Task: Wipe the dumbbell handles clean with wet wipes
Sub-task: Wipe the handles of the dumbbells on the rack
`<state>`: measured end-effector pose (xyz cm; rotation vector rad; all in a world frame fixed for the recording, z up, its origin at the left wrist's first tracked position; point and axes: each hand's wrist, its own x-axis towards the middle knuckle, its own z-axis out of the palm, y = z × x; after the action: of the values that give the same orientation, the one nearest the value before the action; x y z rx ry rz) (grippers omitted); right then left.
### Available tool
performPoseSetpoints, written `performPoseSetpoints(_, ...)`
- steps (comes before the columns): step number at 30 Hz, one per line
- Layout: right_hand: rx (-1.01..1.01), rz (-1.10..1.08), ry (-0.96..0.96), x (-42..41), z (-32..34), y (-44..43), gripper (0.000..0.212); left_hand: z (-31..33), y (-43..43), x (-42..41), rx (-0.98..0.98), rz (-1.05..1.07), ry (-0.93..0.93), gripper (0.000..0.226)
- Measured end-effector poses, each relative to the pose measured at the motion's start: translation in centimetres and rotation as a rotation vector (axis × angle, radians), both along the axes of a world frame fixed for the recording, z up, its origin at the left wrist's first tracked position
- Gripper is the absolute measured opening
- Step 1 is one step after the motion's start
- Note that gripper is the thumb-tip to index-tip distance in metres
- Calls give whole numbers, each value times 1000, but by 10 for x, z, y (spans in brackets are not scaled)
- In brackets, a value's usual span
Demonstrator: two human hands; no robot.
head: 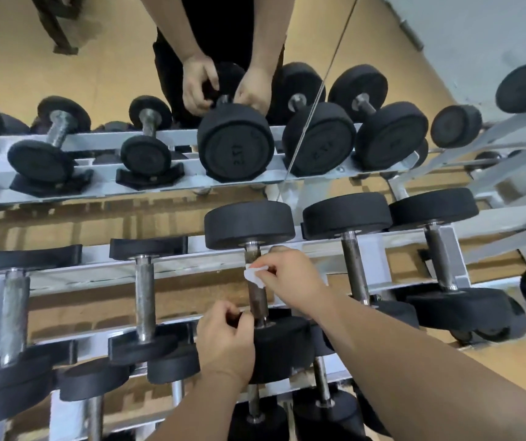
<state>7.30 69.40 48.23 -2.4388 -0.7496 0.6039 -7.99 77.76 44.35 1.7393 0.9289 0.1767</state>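
**A:** Where does the dumbbell sit on the rack?

**B:** It lies across the two rails of the upper tier. Its far head is over the back rail and its near head is at the front rail. The bare handle spans the gap between them.

**A:** How much room is there on either side?

**B:** There is plenty on the left, where the next handle stands well apart. The right is tighter. The neighbouring handle is near, and the right forearm crosses in front of its lower end. Behind the back rail is a mirror, which shows the same rack and both hands reflected.

**A:** And the wet wipe?

**B:** It is a small white wad touching the upper part of the handle, just below the far head. It covers only a short stretch, so the dark metal below it down to the near head is bare.

**A:** What is the right hand doing?

**B:** It reaches in from the right and pinches the wipe between thumb and fingertips, holding it against the handle's right side.

**A:** And the left hand?

**B:** It is at the front rail, just left of the handle's lower end. Its fingers are curled over the inner edge of the near head, gripping it. The thumb is tucked towards the fingers, and what lies under the palm is hidden.
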Motion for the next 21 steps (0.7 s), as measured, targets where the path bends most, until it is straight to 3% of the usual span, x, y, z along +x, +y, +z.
performPoseSetpoints(8,98,-37,-50,8,-18,9,21,-10,-1,-3,-41,6,19,18)
performPoseSetpoints(15,79,387,-139,-3,-27,-15,14,-6,-3,-3,2,21,1,16)
performPoseSetpoints(21,114,145,-247,14,-25,14,18,-9,-2,-2,20,2,-5,21)
